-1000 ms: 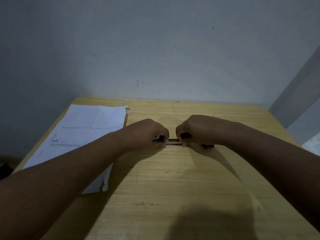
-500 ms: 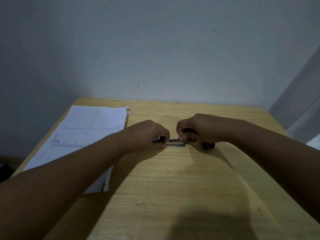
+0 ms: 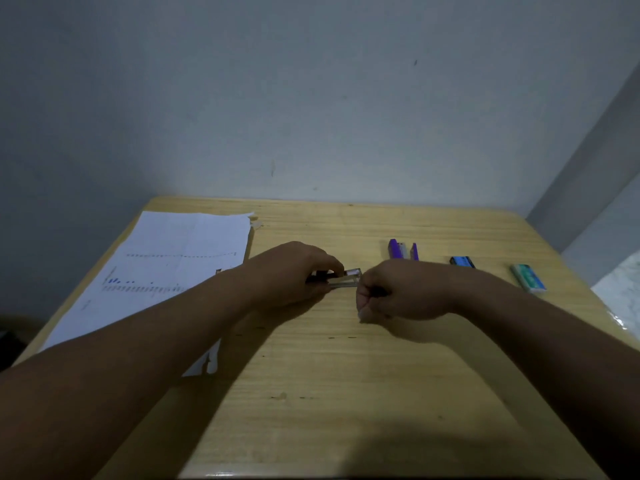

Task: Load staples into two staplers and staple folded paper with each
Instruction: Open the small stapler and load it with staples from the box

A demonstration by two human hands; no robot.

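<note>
We are holding a small stapler [image 3: 341, 280] just above the middle of the tabletop [image 3: 346, 375]: our left hand [image 3: 294, 271] is gripping its dark rear end, fingers clamped on it, while its metal staple channel is pointing toward our right hand [image 3: 398, 294]. The right hand is curling into a loose fist touching the channel's tip; we cannot tell whether its fingers are pinching anything. Beyond the stapler a purple stapler [image 3: 401, 250] is lying, with a blue staple box [image 3: 462, 261] and a teal staple box [image 3: 529, 278] farther right. Printed paper [image 3: 166, 268] is lying left of the stapler.
</note>
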